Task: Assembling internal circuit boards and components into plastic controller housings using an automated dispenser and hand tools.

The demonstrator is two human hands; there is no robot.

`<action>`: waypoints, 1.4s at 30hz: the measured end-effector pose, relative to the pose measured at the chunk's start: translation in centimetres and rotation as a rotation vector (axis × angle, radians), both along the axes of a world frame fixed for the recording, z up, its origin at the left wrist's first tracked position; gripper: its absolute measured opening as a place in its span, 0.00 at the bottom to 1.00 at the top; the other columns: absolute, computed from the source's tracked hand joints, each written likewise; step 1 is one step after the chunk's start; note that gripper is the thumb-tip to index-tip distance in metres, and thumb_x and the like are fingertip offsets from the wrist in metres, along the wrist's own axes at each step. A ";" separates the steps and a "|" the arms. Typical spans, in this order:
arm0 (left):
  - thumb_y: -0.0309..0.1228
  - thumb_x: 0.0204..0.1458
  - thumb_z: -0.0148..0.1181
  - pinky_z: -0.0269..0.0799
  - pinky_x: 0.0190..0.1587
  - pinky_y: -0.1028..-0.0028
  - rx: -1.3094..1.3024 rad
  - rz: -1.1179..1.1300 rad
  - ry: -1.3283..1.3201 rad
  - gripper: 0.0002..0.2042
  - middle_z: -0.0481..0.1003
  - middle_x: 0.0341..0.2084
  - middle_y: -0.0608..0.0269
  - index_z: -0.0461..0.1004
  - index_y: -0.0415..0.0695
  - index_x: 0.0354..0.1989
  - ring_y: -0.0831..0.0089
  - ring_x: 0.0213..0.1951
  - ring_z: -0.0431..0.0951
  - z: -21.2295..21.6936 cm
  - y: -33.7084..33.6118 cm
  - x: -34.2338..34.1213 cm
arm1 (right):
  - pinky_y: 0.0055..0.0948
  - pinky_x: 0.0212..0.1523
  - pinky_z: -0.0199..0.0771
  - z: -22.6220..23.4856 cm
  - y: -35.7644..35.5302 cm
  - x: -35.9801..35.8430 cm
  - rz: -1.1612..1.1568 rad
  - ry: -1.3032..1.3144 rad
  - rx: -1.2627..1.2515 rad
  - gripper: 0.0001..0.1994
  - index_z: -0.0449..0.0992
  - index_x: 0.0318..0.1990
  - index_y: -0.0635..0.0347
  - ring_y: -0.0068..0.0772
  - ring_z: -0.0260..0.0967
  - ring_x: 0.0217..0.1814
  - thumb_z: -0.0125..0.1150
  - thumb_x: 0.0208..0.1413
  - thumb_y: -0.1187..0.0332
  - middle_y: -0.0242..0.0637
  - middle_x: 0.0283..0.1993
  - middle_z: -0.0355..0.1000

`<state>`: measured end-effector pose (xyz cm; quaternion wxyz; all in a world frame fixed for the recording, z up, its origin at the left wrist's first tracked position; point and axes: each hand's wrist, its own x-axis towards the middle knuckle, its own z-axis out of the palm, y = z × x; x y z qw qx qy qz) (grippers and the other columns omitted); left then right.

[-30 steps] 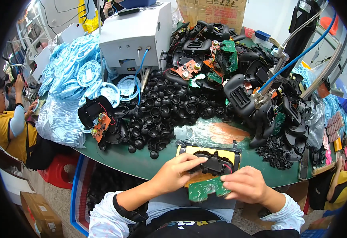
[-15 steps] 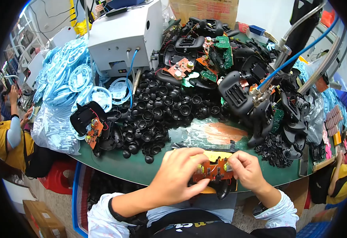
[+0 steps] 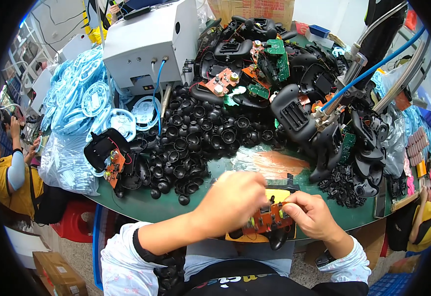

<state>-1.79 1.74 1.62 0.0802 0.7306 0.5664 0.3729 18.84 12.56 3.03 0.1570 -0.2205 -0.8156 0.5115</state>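
Observation:
An orange circuit board (image 3: pixel 262 224) sits in a black game controller shell (image 3: pixel 280 239) at the table's near edge. Beneath them lies a yellow pad (image 3: pixel 277 195). My right hand (image 3: pixel 314 216) pinches the board's right end between thumb and fingers. Above the board's left end is my left hand (image 3: pixel 232 203), its fingers bent and smeared by motion, so whether they hold anything is hidden. Beyond my hands spreads a heap of small black cup-shaped caps (image 3: pixel 190 135).
Controller shells (image 3: pixel 294 114) and boards are piled at the back and right. Light-blue plastic rings (image 3: pixel 97 98) heap at the left, beside a grey machine (image 3: pixel 144 52). A metal rod with a blue hose (image 3: pixel 373 69) overhangs the right side. Small black parts (image 3: pixel 343 190) lie near the right edge.
My left hand has come off the board's left end, and its fingers have drawn in, now blurred. My right hand keeps its hold. The board is more tilted, its right end higher.

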 end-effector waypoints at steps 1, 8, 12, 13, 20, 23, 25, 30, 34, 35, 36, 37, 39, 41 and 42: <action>0.27 0.50 0.64 0.73 0.39 0.70 0.042 0.125 -0.123 0.07 0.76 0.35 0.59 0.75 0.42 0.36 0.63 0.38 0.78 -0.4 0.5 -0.7 | 0.24 0.25 0.69 -0.1 0.0 0.2 -0.006 0.000 0.001 0.09 0.77 0.35 0.65 0.22 0.70 0.23 0.60 0.61 0.67 0.36 0.24 0.74; 0.36 0.47 0.71 0.73 0.42 0.75 -0.803 -0.156 -0.543 0.18 0.79 0.33 0.62 0.78 0.39 0.43 0.79 0.37 0.77 1.9 -1.6 0.7 | 0.26 0.27 0.69 -0.6 -1.2 0.3 -0.079 -0.001 -0.097 0.10 0.78 0.40 0.65 0.27 0.71 0.24 0.58 0.62 0.66 0.39 0.27 0.75; 0.34 0.50 0.68 0.73 0.44 0.73 -0.616 -0.074 -0.567 0.15 0.80 0.39 0.58 0.78 0.38 0.42 0.75 0.38 0.78 -1.0 -2.2 -0.2 | 0.34 0.39 0.75 0.1 -2.4 2.2 -0.198 -0.177 0.218 0.19 0.74 0.49 0.67 0.43 0.75 0.39 0.63 0.57 0.62 0.46 0.43 0.75; 0.34 0.52 0.66 0.73 0.45 0.73 -0.390 -0.151 -0.600 0.14 0.80 0.38 0.56 0.77 0.38 0.42 0.73 0.39 0.79 -1.8 -2.2 -0.4 | 0.35 0.42 0.75 0.0 -3.0 3.4 -0.245 -0.273 0.378 0.22 0.73 0.51 0.67 0.45 0.74 0.44 0.65 0.55 0.61 0.47 0.47 0.74; 0.31 0.56 0.63 0.74 0.41 0.77 -0.919 -0.124 -0.808 0.13 0.80 0.35 0.61 0.74 0.37 0.46 0.79 0.36 0.78 -1.2 -3.1 0.8 | 0.37 0.48 0.73 -3.1 -3.0 3.8 -0.003 -0.052 0.421 0.26 0.71 0.57 0.62 0.49 0.71 0.49 0.70 0.47 0.71 0.48 0.57 0.71; 0.28 0.58 0.59 0.74 0.44 0.75 -0.877 -0.088 -1.001 0.16 0.78 0.41 0.58 0.69 0.34 0.52 0.75 0.40 0.79 -3.0 -5.0 1.6 | 0.34 0.43 0.74 -2.5 0.4 5.2 -0.326 -0.006 0.545 0.19 0.77 0.48 0.58 0.45 0.72 0.43 0.69 0.45 0.71 0.40 0.46 0.76; 0.25 0.59 0.57 0.75 0.46 0.73 -0.835 0.012 -1.366 0.17 0.78 0.43 0.55 0.67 0.34 0.55 0.72 0.42 0.79 -2.6 -5.4 2.4 | 0.33 0.37 0.72 -2.8 4.0 8.1 -0.544 -0.111 0.800 0.12 0.79 0.38 0.58 0.41 0.70 0.38 0.70 0.42 0.72 0.36 0.36 0.74; 0.26 0.58 0.56 0.78 0.47 0.64 -0.744 0.093 -1.496 0.19 0.78 0.42 0.46 0.64 0.34 0.56 0.59 0.42 0.82 -2.4 -5.8 2.9 | 0.33 0.33 0.71 -4.2 6.2 8.0 -0.424 -0.151 0.890 0.08 0.80 0.31 0.56 0.36 0.67 0.35 0.71 0.40 0.72 0.31 0.31 0.68; 0.25 0.58 0.56 0.79 0.47 0.64 -0.696 0.164 -1.516 0.18 0.78 0.41 0.47 0.65 0.34 0.56 0.59 0.42 0.82 -1.2 -5.6 3.4 | 0.32 0.33 0.71 -5.4 6.7 7.0 -0.373 -0.164 0.897 0.07 0.78 0.29 0.57 0.37 0.67 0.36 0.70 0.41 0.72 0.32 0.31 0.66; 0.25 0.58 0.56 0.79 0.47 0.64 -0.693 0.176 -1.501 0.18 0.78 0.42 0.47 0.65 0.34 0.55 0.59 0.42 0.82 -1.2 -5.7 3.4 | 0.33 0.34 0.71 -5.6 6.8 6.9 -0.378 -0.171 0.912 0.06 0.78 0.29 0.57 0.37 0.66 0.36 0.69 0.42 0.73 0.33 0.31 0.66; 0.25 0.58 0.56 0.79 0.47 0.64 -0.689 0.189 -1.487 0.17 0.78 0.42 0.47 0.65 0.35 0.55 0.60 0.42 0.82 -1.2 -5.9 3.3 | 0.34 0.35 0.70 -5.4 6.8 6.9 -0.374 -0.163 0.897 0.06 0.76 0.29 0.59 0.39 0.67 0.37 0.67 0.44 0.75 0.34 0.32 0.67; 0.25 0.58 0.56 0.79 0.47 0.64 -0.685 0.199 -1.486 0.17 0.78 0.42 0.47 0.65 0.35 0.55 0.60 0.42 0.82 -1.2 -6.1 3.1 | 0.34 0.35 0.70 -5.1 7.0 6.9 -0.368 -0.156 0.894 0.06 0.76 0.29 0.59 0.39 0.67 0.37 0.67 0.44 0.75 0.34 0.32 0.67; 0.24 0.58 0.56 0.79 0.47 0.63 -0.702 0.177 -1.447 0.16 0.78 0.42 0.48 0.65 0.35 0.54 0.60 0.42 0.82 -1.2 -6.3 2.9 | 0.35 0.36 0.69 -4.4 7.3 6.9 -0.345 -0.028 0.816 0.06 0.74 0.31 0.60 0.41 0.67 0.38 0.65 0.45 0.77 0.36 0.34 0.69; 0.23 0.58 0.56 0.78 0.47 0.67 -0.708 0.166 -1.463 0.17 0.78 0.42 0.53 0.66 0.36 0.55 0.67 0.43 0.80 -0.8 -6.3 3.0 | 0.36 0.35 0.69 -4.2 7.2 6.7 -0.371 -0.013 0.796 0.06 0.73 0.32 0.62 0.43 0.68 0.36 0.64 0.47 0.78 0.38 0.33 0.71; 0.22 0.59 0.56 0.77 0.46 0.72 -0.711 0.149 -1.475 0.17 0.78 0.43 0.58 0.66 0.37 0.57 0.74 0.43 0.79 -0.7 -6.3 3.0 | 0.35 0.34 0.70 -4.3 7.2 6.7 -0.379 -0.025 0.682 0.06 0.73 0.33 0.63 0.42 0.69 0.33 0.64 0.48 0.77 0.39 0.32 0.71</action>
